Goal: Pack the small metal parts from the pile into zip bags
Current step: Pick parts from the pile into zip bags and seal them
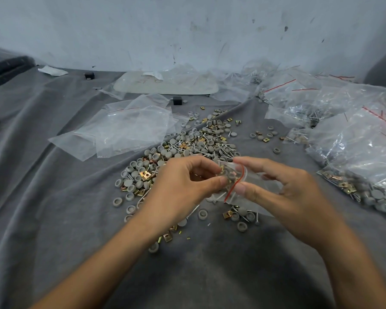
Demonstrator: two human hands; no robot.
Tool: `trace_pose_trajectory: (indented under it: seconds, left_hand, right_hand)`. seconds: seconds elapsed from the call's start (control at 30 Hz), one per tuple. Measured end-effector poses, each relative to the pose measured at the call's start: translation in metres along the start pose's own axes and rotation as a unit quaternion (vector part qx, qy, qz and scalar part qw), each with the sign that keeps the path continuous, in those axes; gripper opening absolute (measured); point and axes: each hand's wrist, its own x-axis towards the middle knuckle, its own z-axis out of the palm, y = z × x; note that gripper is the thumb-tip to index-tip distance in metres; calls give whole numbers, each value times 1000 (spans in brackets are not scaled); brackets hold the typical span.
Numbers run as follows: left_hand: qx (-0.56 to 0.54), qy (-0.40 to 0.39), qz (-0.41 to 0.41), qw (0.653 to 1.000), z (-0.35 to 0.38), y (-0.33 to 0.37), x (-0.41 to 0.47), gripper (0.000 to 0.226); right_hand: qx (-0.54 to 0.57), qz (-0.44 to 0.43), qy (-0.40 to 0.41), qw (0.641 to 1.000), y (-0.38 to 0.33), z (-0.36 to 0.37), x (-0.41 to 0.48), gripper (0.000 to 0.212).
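A pile of small parts (176, 150), grey round caps, brass clips and screws, spreads over the grey cloth (54, 208) in the middle. Just in front of it I hold a small clear zip bag (239, 177) with a red strip at its mouth. My right hand (283, 192) pinches the bag's open mouth between thumb and forefinger. My left hand (183, 186) has its fingertips at that mouth, closed on a few small parts. Some caps and clips show inside the bag.
Empty zip bags (125, 128) lie flat at the left behind the pile. Filled bags (354, 152) are heaped along the right side. A flat pale panel (165, 85) lies by the wall, with two small black blocks near it. Loose caps are scattered near my wrists.
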Motion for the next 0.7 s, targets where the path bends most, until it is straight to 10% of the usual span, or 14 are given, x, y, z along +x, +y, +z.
trace_pose_trajectory:
  seconds: [0.4,0.57,0.7]
  left_hand:
    - [-16,4,43,999,-9,7,-1,6]
    - [221,-87,29,971,-49,7,0,5]
    - [403,-240,-40,882,-54,4,-7,14]
  right_hand:
    - [-4,1,34,999,2,-3,0,34]
    - [8,11,94,995,9,-7,1,39]
    - [17,14,104,994,8,-6,2,38]
